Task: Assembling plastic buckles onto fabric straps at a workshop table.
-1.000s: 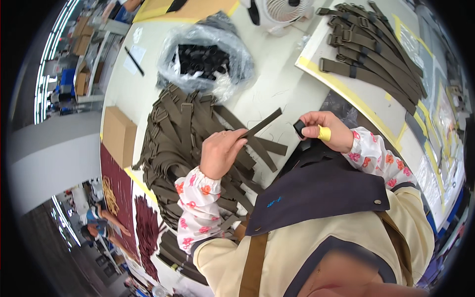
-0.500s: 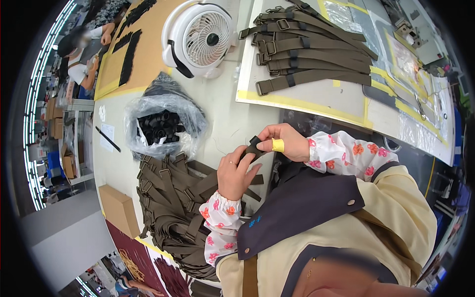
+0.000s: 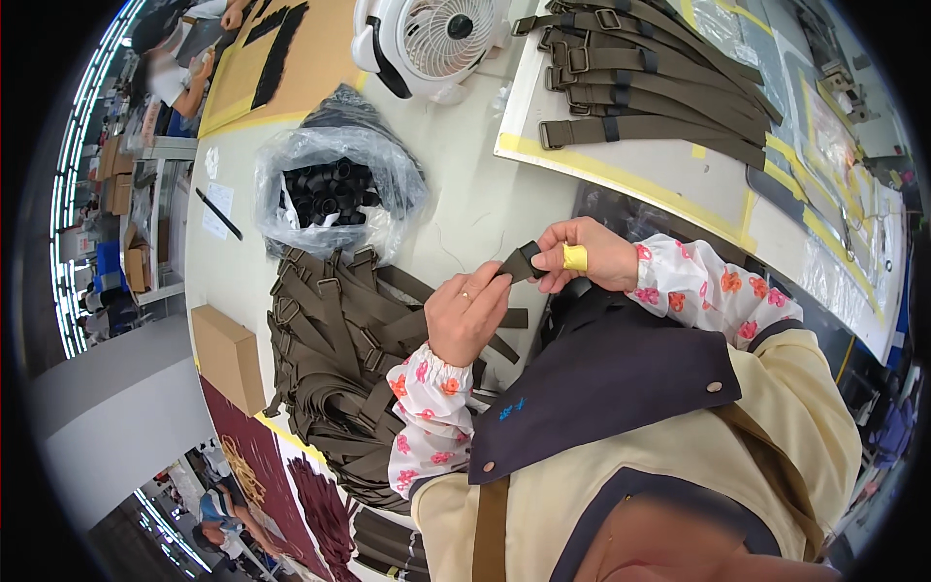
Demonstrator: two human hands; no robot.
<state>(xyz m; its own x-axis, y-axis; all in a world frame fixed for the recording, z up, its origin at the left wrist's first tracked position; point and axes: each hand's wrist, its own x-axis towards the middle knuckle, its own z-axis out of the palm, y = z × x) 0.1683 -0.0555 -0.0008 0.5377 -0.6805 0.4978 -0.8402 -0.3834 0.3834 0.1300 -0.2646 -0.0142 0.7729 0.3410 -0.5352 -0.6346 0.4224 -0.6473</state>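
Observation:
Between my hands is an olive-brown webbing strap (image 3: 510,269), its end pointing up toward the right. My left hand (image 3: 465,315) pinches the strap just below that end. My right hand (image 3: 593,254), with yellow tape round one finger, grips a black loop (image 3: 530,254) at the strap's end. The fingers partly hide how far the loop sits over the webbing. Left of my hands lies a tangled heap of similar straps (image 3: 330,330) with metal buckles. Behind it, a clear plastic bag (image 3: 388,209) stands open, full of black loops (image 3: 330,194).
On a raised white board (image 3: 621,165) at the right lie several straps (image 3: 669,128) with black loops on them. A white fan (image 3: 441,34) stands at the back. A cardboard box (image 3: 228,354) and a black pen (image 3: 219,213) are at the left. Other people work farther off.
The view has shifted, so the fan and bag sit higher in the picture. My left fingers have closed in on the strap, and its end now shows more openly beside the black loop.

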